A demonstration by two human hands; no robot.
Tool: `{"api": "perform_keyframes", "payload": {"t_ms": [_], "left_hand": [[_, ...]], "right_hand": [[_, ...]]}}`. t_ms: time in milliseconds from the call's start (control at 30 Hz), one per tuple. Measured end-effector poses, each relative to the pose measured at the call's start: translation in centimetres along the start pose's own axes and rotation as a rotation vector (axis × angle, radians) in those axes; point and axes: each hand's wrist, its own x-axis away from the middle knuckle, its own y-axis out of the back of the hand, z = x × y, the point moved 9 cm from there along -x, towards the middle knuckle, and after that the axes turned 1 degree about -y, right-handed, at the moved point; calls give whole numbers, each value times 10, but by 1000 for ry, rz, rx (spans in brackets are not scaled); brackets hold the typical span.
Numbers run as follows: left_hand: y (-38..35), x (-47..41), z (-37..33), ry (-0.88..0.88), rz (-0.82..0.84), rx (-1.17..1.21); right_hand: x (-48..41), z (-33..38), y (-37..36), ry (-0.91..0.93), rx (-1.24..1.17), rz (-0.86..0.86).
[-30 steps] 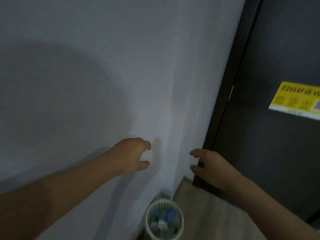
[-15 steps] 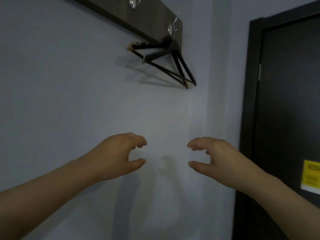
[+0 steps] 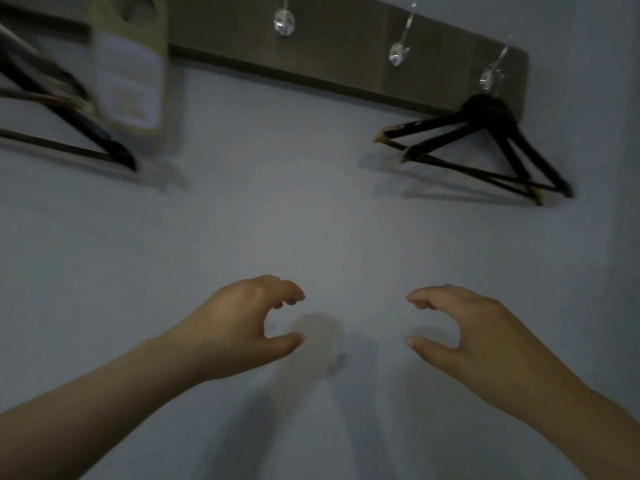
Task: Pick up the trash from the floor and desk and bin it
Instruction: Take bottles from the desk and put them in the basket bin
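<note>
Both of my hands are raised in front of a pale grey wall. My left hand (image 3: 242,323) has loosely curled fingers with a gap to the thumb and holds nothing. My right hand (image 3: 464,330) mirrors it, fingers loosely curled and empty. The two hands are apart, a hand's width between them. No trash and no bin are in view.
A dark wooden hook rail (image 3: 346,53) with clear hooks runs across the top of the wall. Black hangers (image 3: 485,147) hang at its right end, more hangers (image 3: 62,133) at the left, beside a beige hanging tag (image 3: 130,71).
The view has swung up and left: the waste bin, floor and dark door have left the frame, and the hook rail with hangers has come in. Both hands stay empty and raised.
</note>
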Motion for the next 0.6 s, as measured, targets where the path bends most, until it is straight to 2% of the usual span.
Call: {"api": "perform_keyframes", "payload": {"t_ms": [267,600], "left_hand": [[120,114,48,233,-97,-214],[310,340,80,580,-146,-491]], "right_hand": [[-31,148,-13,299,-208,-7],[3,423,-17,672,-528,23]]}}
